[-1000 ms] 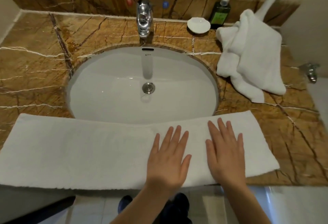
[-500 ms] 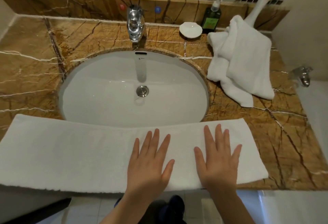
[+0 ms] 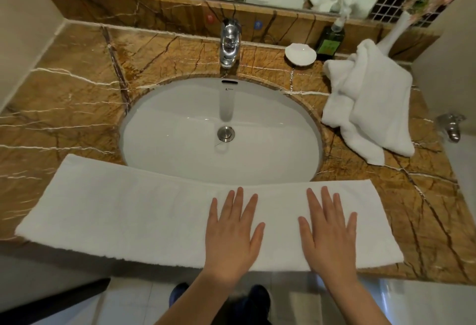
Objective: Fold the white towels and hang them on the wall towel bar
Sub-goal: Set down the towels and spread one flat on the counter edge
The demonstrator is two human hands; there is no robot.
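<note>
Long white towel (image 3: 123, 216): folded into a flat, smooth band. It lies lengthwise along the near edge of the brown marble counter (image 3: 64, 108), just in front of the sink basin (image 3: 180, 128).

My left hand (image 3: 233, 232): palm down on the band, right of its middle, fingers straight and slightly spread, gripping nothing.

My right hand (image 3: 328, 232): palm down beside the left, nearer the band's right end, fingers likewise straight and spread. It presses the cloth and holds nothing.

Second white towel (image 3: 371, 108): loosely heaped and unfolded on the counter right of the basin, apart from the band.

Chrome tap (image 3: 230, 43): behind the basin.

White dish (image 3: 300, 54), dark green pump bottle (image 3: 330, 42) and white vase (image 3: 395, 34): far right, along the back ledge.
</note>
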